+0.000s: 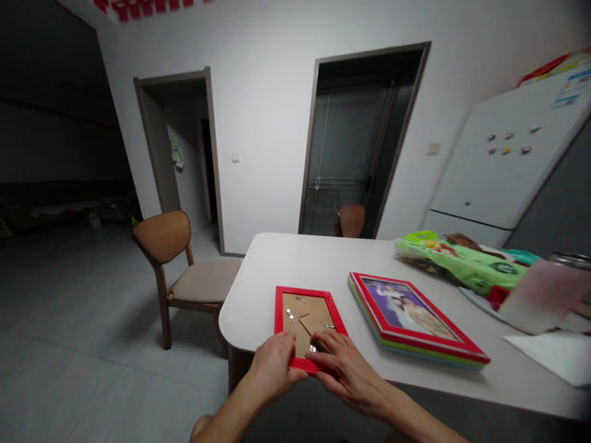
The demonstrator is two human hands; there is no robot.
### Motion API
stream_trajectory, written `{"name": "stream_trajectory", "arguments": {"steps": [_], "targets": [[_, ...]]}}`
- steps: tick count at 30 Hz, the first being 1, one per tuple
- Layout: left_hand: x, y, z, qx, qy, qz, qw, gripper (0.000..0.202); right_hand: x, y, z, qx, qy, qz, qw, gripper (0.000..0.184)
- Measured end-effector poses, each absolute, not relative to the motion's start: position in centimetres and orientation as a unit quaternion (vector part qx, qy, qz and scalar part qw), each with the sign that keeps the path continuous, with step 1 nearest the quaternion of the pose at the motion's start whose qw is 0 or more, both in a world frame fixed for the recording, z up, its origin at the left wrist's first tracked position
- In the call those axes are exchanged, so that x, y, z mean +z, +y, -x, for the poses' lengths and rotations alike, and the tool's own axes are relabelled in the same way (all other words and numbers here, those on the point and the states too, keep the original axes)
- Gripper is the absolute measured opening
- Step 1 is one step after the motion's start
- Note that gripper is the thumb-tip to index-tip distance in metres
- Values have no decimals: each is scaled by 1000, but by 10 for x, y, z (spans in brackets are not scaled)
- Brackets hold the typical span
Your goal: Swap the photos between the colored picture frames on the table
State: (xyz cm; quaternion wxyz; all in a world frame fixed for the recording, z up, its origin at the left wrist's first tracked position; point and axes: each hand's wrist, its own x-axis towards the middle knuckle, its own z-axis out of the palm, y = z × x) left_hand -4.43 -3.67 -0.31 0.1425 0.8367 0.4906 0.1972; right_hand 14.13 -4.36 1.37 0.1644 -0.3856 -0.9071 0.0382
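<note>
A small red picture frame (279,307) lies face down at the table's near edge, its brown backing board (295,335) showing. Metal clips sit along the board's sides, and a dark slit or stand piece crosses its middle. My left hand (274,363) grips the frame's lower left corner, thumb along the near edge. Curled over the lower right, my right hand (344,369) has its fingertips at a metal clip (313,349) and its thumb against the near rim. The fingers partly hide the lower part of the board.
To the right is a stack of picture frames (415,311), a red one with a photo on top. Beyond it are a green package (462,261), a pinkish container (545,295) and white paper (554,354). A wooden chair (164,237) stands left of the white table (314,255).
</note>
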Motion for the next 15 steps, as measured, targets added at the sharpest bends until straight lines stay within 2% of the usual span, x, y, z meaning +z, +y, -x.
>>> {"name": "stream_trajectory", "arguments": {"steps": [9,15], "targets": [[-2,-38,46,185,494,-835,155,40,2,-12,-130,68,-873,436,209,34],[4,-46,48,189,489,-834,171,45,-1,18,-100,47,-854,493,157,32]]}}
